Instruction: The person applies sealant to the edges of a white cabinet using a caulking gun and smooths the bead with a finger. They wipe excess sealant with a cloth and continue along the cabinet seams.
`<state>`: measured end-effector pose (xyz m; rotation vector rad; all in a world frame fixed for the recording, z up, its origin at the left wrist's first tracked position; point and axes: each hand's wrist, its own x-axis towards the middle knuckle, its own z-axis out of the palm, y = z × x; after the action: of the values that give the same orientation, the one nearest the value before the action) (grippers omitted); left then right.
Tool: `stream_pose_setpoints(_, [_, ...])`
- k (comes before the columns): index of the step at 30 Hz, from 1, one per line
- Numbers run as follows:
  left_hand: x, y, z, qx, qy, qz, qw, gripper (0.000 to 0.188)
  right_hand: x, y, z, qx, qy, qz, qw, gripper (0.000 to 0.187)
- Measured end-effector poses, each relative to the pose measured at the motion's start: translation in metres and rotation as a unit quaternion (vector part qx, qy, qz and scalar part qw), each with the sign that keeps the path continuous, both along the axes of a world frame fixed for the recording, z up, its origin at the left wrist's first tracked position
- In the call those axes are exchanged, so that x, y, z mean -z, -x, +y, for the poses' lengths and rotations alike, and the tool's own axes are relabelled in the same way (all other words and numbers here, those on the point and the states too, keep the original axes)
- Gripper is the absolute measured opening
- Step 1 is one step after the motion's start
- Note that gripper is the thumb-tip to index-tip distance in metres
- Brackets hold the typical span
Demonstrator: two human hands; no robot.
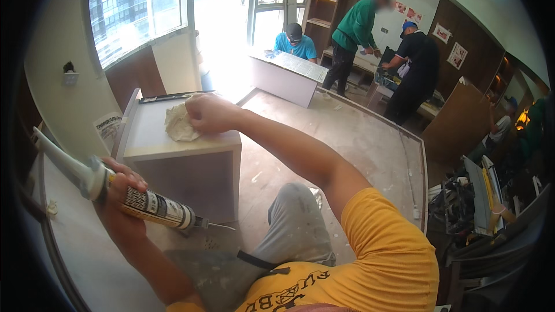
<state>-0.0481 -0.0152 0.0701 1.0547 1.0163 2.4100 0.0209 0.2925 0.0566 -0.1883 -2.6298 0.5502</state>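
Observation:
My left hand (pixel 118 199) is wrapped round a sealant cartridge (pixel 165 210) with a long whitish nozzle (pixel 62 153) slanting toward the upper left. At the cartridge's rear end a grey metal piece and a thin pale rod stick out. My right hand (pixel 209 113) reaches across, closed on a crumpled cream rag (pixel 180 123) that rests on top of a white box cabinet (pixel 211 145). The cabinet's front side faces me and looks open and shadowed. A dark strip (pixel 173 97) lies along the cabinet's far edge.
The cabinet stands on a wide dusty panel (pixel 347 156), where I sit or kneel. Beyond are a white box (pixel 283 84) and a person in blue (pixel 295 45). Two people, in green (pixel 354 26) and dark clothing (pixel 421 58), work at the back. Tools (pixel 462 202) pile up at right.

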Motion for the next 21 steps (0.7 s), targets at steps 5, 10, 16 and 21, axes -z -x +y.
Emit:
stream_pose_setpoints(5, [0.044,-0.022,0.022,-0.066,0.106,-0.018,0.992,0.037,0.019,0.013,0.003,-0.015,-0.008,0.123,0.992,0.009])
stream_pose_setpoints(10, [0.093,-0.031,0.043,-0.105,0.245,0.083,0.960,0.024,-0.006,0.004,-0.014,0.062,-0.023,0.076,0.995,0.023])
stream_pose_setpoints(16, [0.116,-0.026,0.055,-0.105,0.237,0.024,0.965,0.026,-0.014,-0.040,-0.085,-0.085,0.165,0.166,0.968,0.027])
stream_pose_setpoints(21, [0.119,-0.026,0.057,-0.126,0.245,0.054,0.960,0.028,-0.002,-0.041,-0.118,-0.158,0.327,0.159,0.918,0.043])
